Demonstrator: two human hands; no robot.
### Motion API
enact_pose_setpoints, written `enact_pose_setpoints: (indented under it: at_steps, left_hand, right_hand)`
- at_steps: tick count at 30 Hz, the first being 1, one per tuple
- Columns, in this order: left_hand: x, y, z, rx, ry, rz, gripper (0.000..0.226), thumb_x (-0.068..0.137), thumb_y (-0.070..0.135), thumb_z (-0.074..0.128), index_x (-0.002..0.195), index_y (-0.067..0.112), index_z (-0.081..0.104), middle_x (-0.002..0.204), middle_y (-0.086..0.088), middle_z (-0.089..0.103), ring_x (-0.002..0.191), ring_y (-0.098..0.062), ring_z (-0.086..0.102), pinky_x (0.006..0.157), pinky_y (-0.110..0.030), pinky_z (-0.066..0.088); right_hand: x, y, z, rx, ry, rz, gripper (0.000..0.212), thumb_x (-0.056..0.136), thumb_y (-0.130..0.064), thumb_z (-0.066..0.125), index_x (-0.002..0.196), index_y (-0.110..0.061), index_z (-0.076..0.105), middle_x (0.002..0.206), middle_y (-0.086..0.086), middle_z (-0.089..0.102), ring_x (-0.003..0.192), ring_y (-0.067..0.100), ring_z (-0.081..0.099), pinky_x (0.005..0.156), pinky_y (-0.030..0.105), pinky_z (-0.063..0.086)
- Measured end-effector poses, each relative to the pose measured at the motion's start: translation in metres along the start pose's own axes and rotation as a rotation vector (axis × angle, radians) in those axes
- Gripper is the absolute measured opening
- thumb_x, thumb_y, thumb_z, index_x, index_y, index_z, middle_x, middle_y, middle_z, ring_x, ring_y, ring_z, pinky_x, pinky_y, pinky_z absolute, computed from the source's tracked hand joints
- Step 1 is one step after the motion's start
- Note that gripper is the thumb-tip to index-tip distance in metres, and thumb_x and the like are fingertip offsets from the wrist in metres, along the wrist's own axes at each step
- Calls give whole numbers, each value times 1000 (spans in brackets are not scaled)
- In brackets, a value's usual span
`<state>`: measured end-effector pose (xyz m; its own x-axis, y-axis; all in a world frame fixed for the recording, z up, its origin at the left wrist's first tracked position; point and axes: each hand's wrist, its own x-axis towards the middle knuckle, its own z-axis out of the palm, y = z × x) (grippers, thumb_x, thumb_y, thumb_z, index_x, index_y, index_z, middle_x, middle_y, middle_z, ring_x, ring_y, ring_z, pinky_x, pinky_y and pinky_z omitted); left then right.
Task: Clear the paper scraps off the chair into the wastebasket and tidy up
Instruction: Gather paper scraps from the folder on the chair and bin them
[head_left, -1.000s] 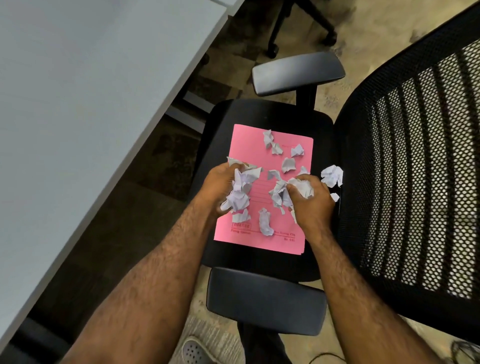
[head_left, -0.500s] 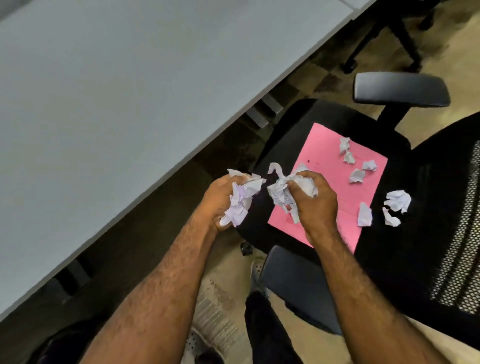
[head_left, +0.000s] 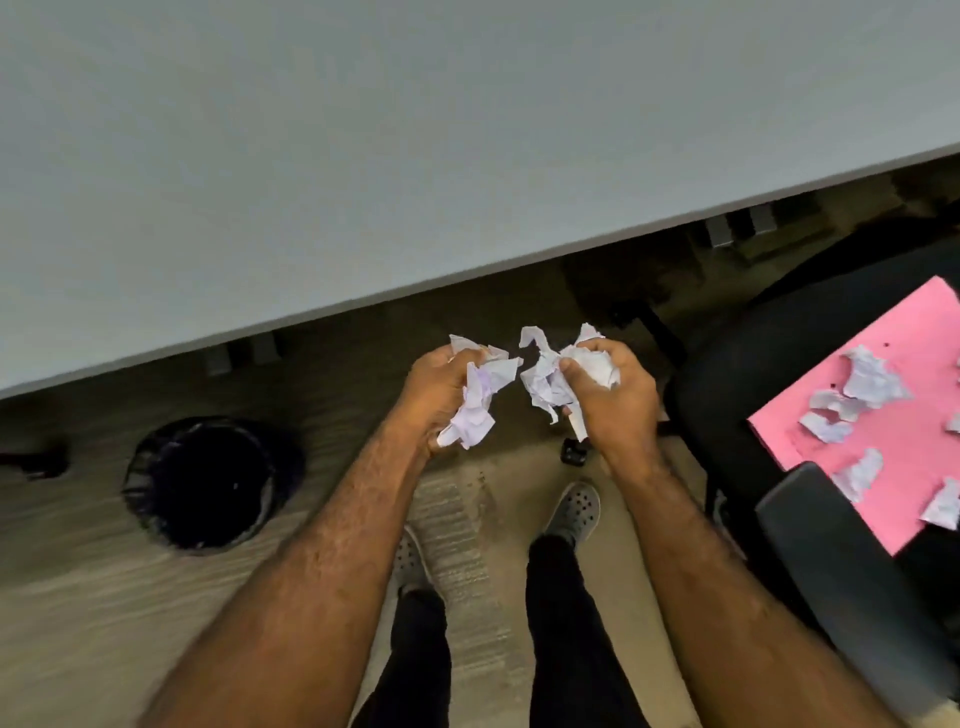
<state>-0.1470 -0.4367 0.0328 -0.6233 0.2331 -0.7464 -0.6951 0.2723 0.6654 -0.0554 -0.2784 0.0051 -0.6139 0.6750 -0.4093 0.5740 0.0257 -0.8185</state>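
Open carpet (head_left: 322, 525) lying between hands and wastebasket (head_left: 200, 486), mouth gaping unobstructed. Desk edge (head_left: 467, 270) overhanging just behind. Chair (head_left: 737, 374) and armrest (head_left: 841, 566) crowding right side.

pink folder (head_left: 883, 415) cut by right edge, wastebasket (head_left: 202, 483) interior dark, floor motion-blurred

Black chair seat (head_left: 737, 364) under a pink folder (head_left: 883, 436) strewn with paper scraps (head_left: 872, 376); wastebasket (head_left: 200, 483) on carpeted floor (head_left: 78, 597)
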Motion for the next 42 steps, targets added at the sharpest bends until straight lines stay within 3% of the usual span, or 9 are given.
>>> enact_pose_setpoints:
  at_steps: [3, 13, 17, 19, 24, 29, 33, 37, 42]
  left_hand:
    - [-3, -25, -52, -267, 2, -132, 21, 96, 15, 49, 78, 10, 58, 61, -9, 43, 31, -16, 36, 37, -13, 31]
    - [-1, -140, -217, -594, 178, -216, 31, 92, 23, 53, 63, 17, 61, 52, -3, 45, 43, -13, 38, 43, -18, 35]
    - [-4, -186, -274, -652, 288, -188, 35, 95, 21, 50, 63, 22, 63, 42, 0, 44, 29, -12, 29, 41, -16, 33]
    - [-3, -209, -301, -583, 391, -126, 31, 96, 18, 50, 69, 23, 64, 53, 2, 53, 39, -13, 43, 35, -19, 36]
    - [20, -268, -358, -517, 569, -10, 14, 97, 15, 47, 91, 18, 60, 87, 0, 62, 73, -11, 58, 62, -18, 50]
    - [46, -320, -410, -749, 572, -121, 27, 96, 20, 46, 69, 15, 50, 44, 4, 46, 34, -14, 32, 38, -15, 29]
    - [81, -356, -435, -265, 1021, -57, 15, 89, 16, 57, 77, 9, 61, 69, -4, 63, 64, -23, 59, 57, -27, 50]
    - [119, -374, -460, -53, 1240, -59, 25, 86, 20, 59, 99, 0, 66, 98, -18, 71, 92, -31, 66, 77, -32, 45]
    - [155, -394, -476, 186, 1242, -55, 35, 95, 26, 48, 117, 2, 60, 116, -25, 63, 106, -39, 59, 78, -33, 34]
  right_hand:
    - [-19, 1, 49, 5, -99, 25, 27, 80, -27, 78, 104, -26, 67, 114, 2, 68, 103, 24, 66, 83, 48, 58]
    - [-87, 21, 222, -126, -395, -11, 22, 80, -30, 78, 92, -40, 63, 107, -2, 68, 95, 19, 67, 71, 33, 59]
    - [-115, 38, 294, -151, -551, 22, 23, 80, -23, 79, 98, -30, 67, 103, 3, 71, 94, 24, 69, 79, 45, 60]
    - [-127, 48, 328, -175, -622, 11, 21, 80, -21, 79, 94, -30, 68, 102, 5, 71, 94, 26, 69, 80, 48, 59]
    - [-149, 83, 413, -193, -754, -33, 21, 80, -13, 78, 87, -29, 67, 92, 5, 72, 83, 23, 71, 68, 39, 61]
    - [-154, 123, 492, -206, -843, -71, 17, 83, -13, 75, 91, -25, 66, 95, 8, 72, 82, 21, 69, 72, 39, 60]
    - [-146, 150, 546, -351, -913, -264, 19, 85, -22, 74, 100, -27, 64, 88, -8, 65, 83, 15, 65, 69, 28, 57]
    - [-141, 172, 596, -414, -950, -438, 19, 80, -23, 76, 97, -24, 67, 83, -11, 63, 73, 7, 60, 64, 18, 50]
    - [-123, 204, 637, -588, -977, -624, 47, 80, -36, 76, 121, -19, 60, 117, 5, 62, 103, 16, 58, 90, 26, 48]
